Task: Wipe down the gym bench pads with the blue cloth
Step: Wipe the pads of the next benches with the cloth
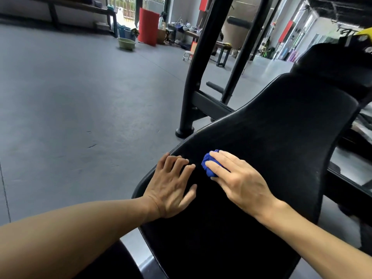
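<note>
Left hand: the left hand [173,184] lies flat on the near left part of the bench pad [271,137], fingers straight and slightly spread, thumb out toward 3 o'clock; it holds nothing. The forearm comes in from 8 o'clock.
Right hand: the right hand [239,178] presses down on the blue cloth [209,165], fingers nearly straight and laid over it, pointing toward 10 o'clock. The forearm comes in from 4 o'clock.
Cloth: bunched into a small crumpled wad, soft and wrinkled, bright blue; it sits on the pad under the right fingertips, just to the 3 o'clock side of the left fingers, apart from them.
Pad: black, smooth, faintly sheened upholstery, wide and rounded at the near end, narrowing toward 1 o'clock, where a second black pad [332,65] rises.
Frame: black metal tubes [197,67] stand at 12 o'clock from the hands, on a round foot.
Floor: grey matte, lightly scuffed [70,97].
Basin: a pale green round basin [126,43] sits on the floor at 11 o'clock, far off; its contents cannot be seen.
Buckets: blue buckets [125,33] stand just behind the basin, contents unclear, with a red barrel [149,27] beside them.
</note>
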`<state>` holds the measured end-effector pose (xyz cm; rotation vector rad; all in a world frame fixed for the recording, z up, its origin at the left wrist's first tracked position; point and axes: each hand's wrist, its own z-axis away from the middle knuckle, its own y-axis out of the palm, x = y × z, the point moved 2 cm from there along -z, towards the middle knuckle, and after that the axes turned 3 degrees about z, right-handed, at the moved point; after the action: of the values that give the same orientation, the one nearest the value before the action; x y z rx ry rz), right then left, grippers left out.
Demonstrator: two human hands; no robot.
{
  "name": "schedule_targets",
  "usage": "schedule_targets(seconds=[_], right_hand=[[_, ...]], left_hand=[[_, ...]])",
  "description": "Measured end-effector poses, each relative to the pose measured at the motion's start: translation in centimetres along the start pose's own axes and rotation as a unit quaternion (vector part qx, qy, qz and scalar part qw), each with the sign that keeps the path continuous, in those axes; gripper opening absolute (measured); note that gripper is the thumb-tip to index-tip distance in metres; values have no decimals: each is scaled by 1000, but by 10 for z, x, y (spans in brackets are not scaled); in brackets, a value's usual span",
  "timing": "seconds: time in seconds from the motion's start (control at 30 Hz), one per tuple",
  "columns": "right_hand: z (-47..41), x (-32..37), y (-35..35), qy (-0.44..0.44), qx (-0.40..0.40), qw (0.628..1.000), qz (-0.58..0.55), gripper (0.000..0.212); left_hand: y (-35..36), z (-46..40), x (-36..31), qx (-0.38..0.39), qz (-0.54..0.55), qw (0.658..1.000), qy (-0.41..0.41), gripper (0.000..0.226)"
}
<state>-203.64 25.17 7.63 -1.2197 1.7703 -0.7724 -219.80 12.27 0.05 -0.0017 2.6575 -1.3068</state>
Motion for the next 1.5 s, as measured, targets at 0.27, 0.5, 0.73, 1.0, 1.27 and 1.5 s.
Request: schedule_targets(seconds=[0.27,0.5,0.73,1.0,1.27,1.5], right_hand=[[-26,-10,10,15,0,1000,9,35],[-20,-23,11,46,-8,998,29,33],[-37,-26,8,106,8,994,-11,37],[-47,-59,11,130,8,991,-36,38],[-16,-65,-3,139,-10,988,-65,43],[-57,-78,2,175,29,982,-69,32]], left_hand=[[2,0,-1,-8,-5,1000,-2,55],[3,-1,-2,-5,-14,1000,0,54],[-3,-8,-4,0,-38,999,9,51],[3,-56,-24,22,21,999,-23,59],[16,-55,-31,22,33,996,-80,57],[12,-55,-35,33,17,996,-76,57]])
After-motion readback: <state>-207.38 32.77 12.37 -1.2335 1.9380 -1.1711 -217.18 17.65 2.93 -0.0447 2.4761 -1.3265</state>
